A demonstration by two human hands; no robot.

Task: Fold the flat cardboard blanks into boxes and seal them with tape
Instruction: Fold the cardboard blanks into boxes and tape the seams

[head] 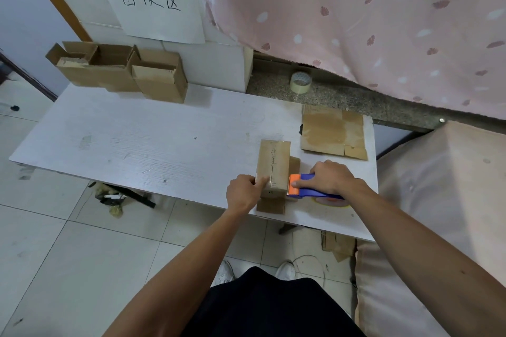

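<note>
The left hand (pixel 242 194) holds the near end of the box (pixel 273 164), its fingers curled against the left side and one digit lying over the top edge, so the box runs away from that hand along the table (pixel 137 142). The box lies on its side with a seam line down the middle of its top face. A loose flap hangs open at the near end, just below the holding hand. The right hand (pixel 332 176) is wrapped around the blue handle of the tape dispenser (pixel 309 193), and one finger reaches forward onto its orange head. That head sits against the right side of the box at its near end, straight across from the left hand, with the box between the two hands. Beyond the right hand and slightly to its right, a stack of flat blanks (pixel 332 133) lies on the table, apart from the box. Farther beyond, a tape roll (pixel 300 82) stands on a stone ledge. Well away from the left hand, to its far left, several open boxes (pixel 117 68) sit against the wall.
</note>
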